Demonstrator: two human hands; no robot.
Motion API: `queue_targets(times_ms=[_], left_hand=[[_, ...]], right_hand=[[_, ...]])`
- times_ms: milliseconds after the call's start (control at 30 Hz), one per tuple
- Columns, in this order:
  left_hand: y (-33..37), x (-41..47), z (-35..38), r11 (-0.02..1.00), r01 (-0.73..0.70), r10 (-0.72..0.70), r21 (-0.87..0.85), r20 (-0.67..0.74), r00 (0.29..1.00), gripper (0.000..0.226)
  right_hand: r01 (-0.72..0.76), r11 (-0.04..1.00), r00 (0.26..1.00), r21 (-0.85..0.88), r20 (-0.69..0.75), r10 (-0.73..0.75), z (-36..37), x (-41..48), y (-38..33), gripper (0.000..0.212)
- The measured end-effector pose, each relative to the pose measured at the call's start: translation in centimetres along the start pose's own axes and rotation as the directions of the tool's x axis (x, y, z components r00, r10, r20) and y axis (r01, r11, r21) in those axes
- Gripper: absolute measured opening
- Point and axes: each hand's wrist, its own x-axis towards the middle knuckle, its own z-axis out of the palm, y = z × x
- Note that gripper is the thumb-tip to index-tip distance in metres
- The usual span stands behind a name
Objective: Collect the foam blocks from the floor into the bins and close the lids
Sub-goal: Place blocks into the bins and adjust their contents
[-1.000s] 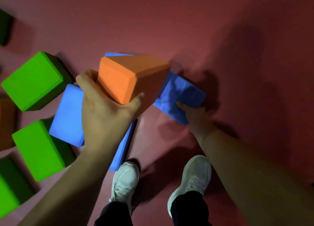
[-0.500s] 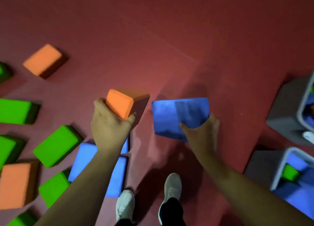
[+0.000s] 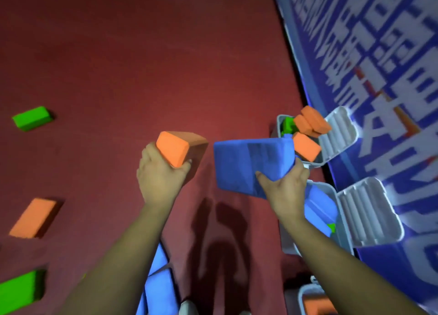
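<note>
Red floor (image 3: 142, 66) fills most of my view. A blue banner (image 3: 379, 54) with blurred white characters runs along its right edge.

Three grey bins stand against the banner. The middle bin (image 3: 289, 245) is the largest in view. Its ribbed lid (image 3: 369, 217) is thrown back against the banner, and it holds blue blocks (image 3: 320, 208) with a green piece (image 3: 331, 227) at the edge. The far bin (image 3: 279, 125) also has its lid (image 3: 336, 134) open. It is heaped with orange blocks (image 3: 305, 146) that stand above the rim, and a green block (image 3: 288, 125) lies behind them. Of the near bin (image 3: 299, 298) I see only a rim at the bottom edge and something orange inside; I cannot tell where its lid is.

The large blue block (image 3: 246, 163) is off the floor, in front of the far and middle bins. My right hand (image 3: 286, 189) grasps it by the lower right corner, thumb on the near face and fingers wrapped behind.

A cluster of blue floor blocks (image 3: 161, 288) lies under my left forearm, partly hidden.

The held orange block (image 3: 174, 149) is also raised, just left of the large blue block and apart from it. My left hand (image 3: 158, 179) clutches it from below, fingers curled round its near end.

Loose on the floor at the left and well apart lie a near green block (image 3: 20, 291), an orange floor block (image 3: 33, 217) and a far green block (image 3: 30, 118).
</note>
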Motion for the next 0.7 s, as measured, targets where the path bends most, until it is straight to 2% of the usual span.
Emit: queue_targets(times_ms=[167,267,400,567,700], left_hand=[[7.2,-4.1,0.0,0.992,-0.07,0.077,-0.108,0.059,0.995,0.082],[10.9,-8.0,1.0,0.97,-0.153,0.178,-0.191,0.123,0.976,0.084],[15.3,-14.9,1.8,0.916,-0.23,0.315,-0.328,0.234,0.92,0.083],[18.9,-26.0,0.8,0.861,-0.317,0.452,-0.397,0.312,0.836,0.082],[19.9,-35.0,-2.8,0.767,-0.388,0.571,-0.51,0.267,0.777,0.082]], right_hand=[[-0.004,0.999,0.992,-0.032,-0.128,0.0,-9.7,-1.4,2.6,0.099],[-0.055,0.997,0.975,-0.057,-0.218,0.041,-16.1,-3.1,5.9,0.097],[-0.173,0.982,0.93,-0.068,-0.339,0.141,-24.7,-8.3,11.1,0.1],[-0.308,0.949,0.854,-0.06,-0.457,0.249,-34.0,-17.7,17.2,0.099],[-0.401,0.915,0.787,-0.046,-0.528,0.319,-40.6,-26.3,20.5,0.097]])
